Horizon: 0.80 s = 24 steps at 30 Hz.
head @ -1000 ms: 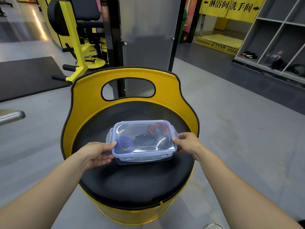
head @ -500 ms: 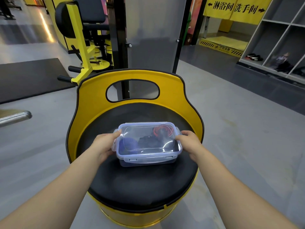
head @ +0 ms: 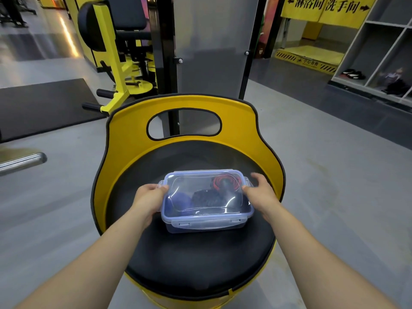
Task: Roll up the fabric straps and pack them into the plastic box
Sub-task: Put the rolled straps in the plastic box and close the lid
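A clear plastic box [head: 205, 221] with a blue-rimmed lid on top stands on the black cushion [head: 200, 264] of a yellow barrel seat [head: 240, 130]. Through the lid I see three rolled straps: a blue one [head: 180, 201] at the left, a black one [head: 207, 197] in the middle and a red one [head: 225, 182] at the back right. My left hand [head: 149, 197] grips the box's left end, fingers curled over the latch. My right hand [head: 260, 192] is at the right end, thumb and slightly blurred fingers around that latch.
Behind the seat stand a grey panel [head: 211, 52] on black posts and a yellow gym machine [head: 116, 70]. A black floor mat [head: 40, 103] and a metal bar [head: 20, 161] lie to the left. Open shelves [head: 379, 52] with shoes are at the far right.
Both hands have closed in from the box's lower sides to the latches at the lid's two ends. The box has stayed on the cushion.
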Tool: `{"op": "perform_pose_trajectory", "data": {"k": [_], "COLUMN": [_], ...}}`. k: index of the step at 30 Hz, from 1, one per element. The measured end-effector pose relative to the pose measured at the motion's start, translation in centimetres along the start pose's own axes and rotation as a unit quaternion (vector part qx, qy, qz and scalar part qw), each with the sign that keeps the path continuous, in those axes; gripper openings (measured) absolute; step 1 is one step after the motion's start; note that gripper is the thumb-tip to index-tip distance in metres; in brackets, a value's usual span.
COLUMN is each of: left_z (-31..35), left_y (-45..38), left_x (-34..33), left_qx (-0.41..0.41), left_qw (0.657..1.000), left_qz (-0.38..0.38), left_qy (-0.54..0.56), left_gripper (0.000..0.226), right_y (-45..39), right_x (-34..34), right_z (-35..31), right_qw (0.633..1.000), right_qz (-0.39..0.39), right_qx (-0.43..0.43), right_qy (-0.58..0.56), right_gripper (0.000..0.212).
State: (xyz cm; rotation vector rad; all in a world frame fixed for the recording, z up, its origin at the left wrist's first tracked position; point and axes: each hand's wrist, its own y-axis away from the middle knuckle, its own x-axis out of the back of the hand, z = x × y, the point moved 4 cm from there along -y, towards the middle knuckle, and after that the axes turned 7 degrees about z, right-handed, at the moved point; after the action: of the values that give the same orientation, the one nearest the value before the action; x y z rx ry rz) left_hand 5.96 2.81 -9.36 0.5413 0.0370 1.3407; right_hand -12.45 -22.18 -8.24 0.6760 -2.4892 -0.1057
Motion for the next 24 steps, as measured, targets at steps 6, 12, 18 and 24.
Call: {"op": "perform_pose_trajectory", "data": {"k": [6,12,18,24], "left_z": [2.4,2.2,0.6,0.4], "left_y": [2.2,4.2,5.1,4.1], "left_x": [-1.8,-4.2,-6.6,-6.9], "left_qx": [-0.415,-0.437,-0.432,-0.418], "left_qw": [0.823,0.778,0.726,0.727], "left_qz": [0.042,-0.007,-0.01,-0.053], "left_qy": [-0.386,-0.452,-0.535,-0.542], "left_gripper": [0.059,0.061,0.093,0.091], "right_y": [1.8,2.9,3.5,3.0], "right_x": [-1.9,-3.2,-4.0,-5.1], "right_z": [-2.1,-2.0,-2.2,-2.4], "right_qw": [0.888,0.868,0.828,0.836], "right_qz": [0.023,0.024,0.019,-0.057], "right_qx": [0.26,0.286,0.298,0.322], "right_qy": [0.38,0.405,0.474,0.44], "right_gripper": [0.059,0.057,0.066,0.072]}}
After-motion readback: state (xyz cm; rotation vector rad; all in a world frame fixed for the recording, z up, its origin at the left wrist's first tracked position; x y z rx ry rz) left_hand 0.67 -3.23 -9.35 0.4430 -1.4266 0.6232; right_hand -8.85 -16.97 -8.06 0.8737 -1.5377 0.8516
